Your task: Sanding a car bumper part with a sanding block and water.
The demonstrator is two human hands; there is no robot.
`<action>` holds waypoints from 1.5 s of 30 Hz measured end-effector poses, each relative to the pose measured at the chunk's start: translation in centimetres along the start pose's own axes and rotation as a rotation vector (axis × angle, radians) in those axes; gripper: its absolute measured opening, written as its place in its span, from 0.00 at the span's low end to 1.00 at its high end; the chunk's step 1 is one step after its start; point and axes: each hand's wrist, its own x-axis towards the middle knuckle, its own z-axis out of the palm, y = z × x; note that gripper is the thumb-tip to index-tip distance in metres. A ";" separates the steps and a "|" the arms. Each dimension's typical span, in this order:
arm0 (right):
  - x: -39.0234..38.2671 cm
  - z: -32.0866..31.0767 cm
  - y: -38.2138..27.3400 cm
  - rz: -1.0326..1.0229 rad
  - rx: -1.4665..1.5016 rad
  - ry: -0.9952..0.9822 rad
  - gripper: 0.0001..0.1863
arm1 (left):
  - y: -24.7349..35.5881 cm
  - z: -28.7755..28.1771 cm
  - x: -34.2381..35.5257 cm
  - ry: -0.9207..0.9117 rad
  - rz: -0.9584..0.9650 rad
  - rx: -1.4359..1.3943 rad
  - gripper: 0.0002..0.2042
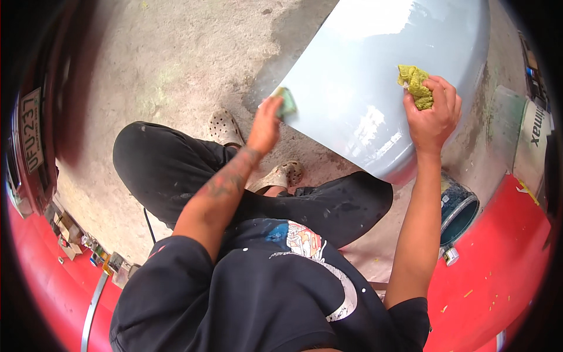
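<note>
A large, smooth grey-blue panel [340, 76], curved toward its right side and shiny with wet-looking patches, lies before me. My left hand [265, 126] is closed on a small green pad [287, 104] at the panel's left edge; motion smears the pad, and I cannot tell if it touches the surface. Over the right part of the panel, my right hand [435, 117] grips a crumpled yellow-green cloth [416, 87]. The fingers wrap its right side, and part of it bulges out in front of them.
A dark bucket [457, 214] stands right of my knee, beside a pale drum [531, 138]. Red surfaces [487, 276] lie to the right and lower left. A dark red vehicle part with a plate [30, 130] is at the far left, near small clutter [70, 234]. The concrete floor [176, 58] is partly wet.
</note>
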 end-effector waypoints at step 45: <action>-0.4 -0.4 0.4 0.085 0.030 0.023 0.18 | 11.3 3.2 5.9 0.142 0.512 0.207 0.29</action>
